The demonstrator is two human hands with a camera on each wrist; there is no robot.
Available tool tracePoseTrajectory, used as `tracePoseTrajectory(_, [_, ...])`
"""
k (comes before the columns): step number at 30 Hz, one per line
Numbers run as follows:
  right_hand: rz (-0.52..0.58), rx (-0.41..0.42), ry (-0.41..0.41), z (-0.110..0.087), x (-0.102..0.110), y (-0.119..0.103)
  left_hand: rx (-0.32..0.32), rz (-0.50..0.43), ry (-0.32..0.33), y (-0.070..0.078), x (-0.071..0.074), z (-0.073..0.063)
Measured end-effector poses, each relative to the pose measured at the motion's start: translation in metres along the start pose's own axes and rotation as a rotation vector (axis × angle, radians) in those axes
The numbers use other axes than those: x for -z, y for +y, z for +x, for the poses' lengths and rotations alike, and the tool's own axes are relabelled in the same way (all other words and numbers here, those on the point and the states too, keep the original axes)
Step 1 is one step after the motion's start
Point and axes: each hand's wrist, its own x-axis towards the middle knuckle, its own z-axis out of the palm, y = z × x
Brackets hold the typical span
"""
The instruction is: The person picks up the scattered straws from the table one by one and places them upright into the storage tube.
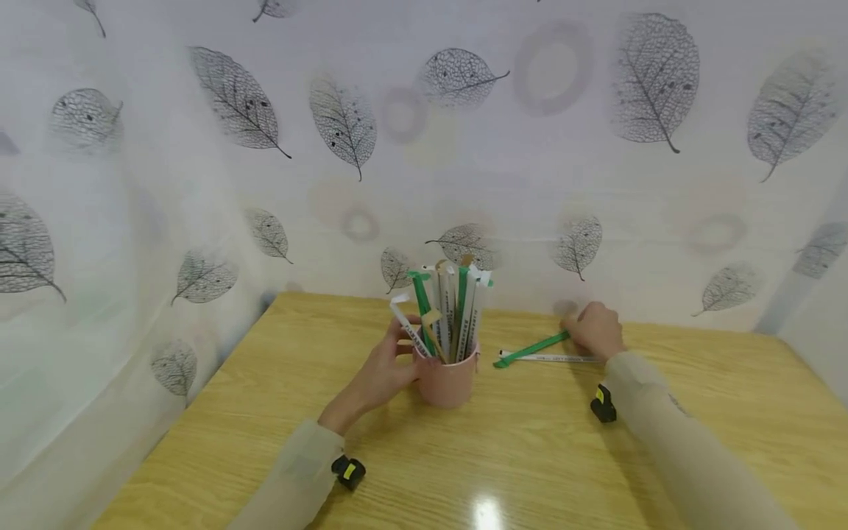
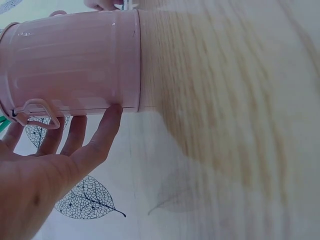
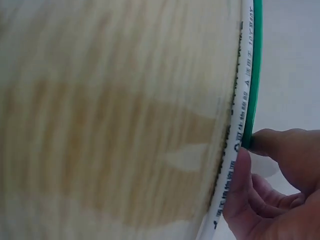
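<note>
A pink bucket with small wire handles stands upright on the wooden table, several white, green and brown wrapped straws in it. My left hand is at its left side; in the left wrist view its spread, fairly straight fingers touch the bucket wall. To the right, my right hand pinches the end of a green wrapped straw between thumb and forefinger. Beside the green one, a white wrapped straw with printed black text lies on the table, its right end partly hidden by the hand.
The wooden table runs back to a pale leaf-patterned curtain, which also hangs along the left side. A black band device is on the left wrist, another black device on the right.
</note>
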Motion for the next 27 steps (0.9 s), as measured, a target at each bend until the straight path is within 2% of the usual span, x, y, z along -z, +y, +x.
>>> tracePoseTrajectory(6, [0.047,0.011,0.045,-0.002,-0.002,0.006,0.005,0.009,0.010,0.002,-0.001,-0.001])
tracePoseTrajectory(15, [0.294,-0.031,0.010,-0.018,0.004,0.013,-0.004,0.003,-0.003,0.001,-0.002,-0.001])
tracePoseTrajectory(22, [0.274,-0.001,0.022,-0.028,0.014,0.017,0.006,0.008,0.000,0.002,-0.001,-0.001])
tracePoseTrajectory(27, [0.356,0.069,0.054,-0.038,0.023,0.010,-0.002,0.004,0.000,0.001,-0.001,-0.001])
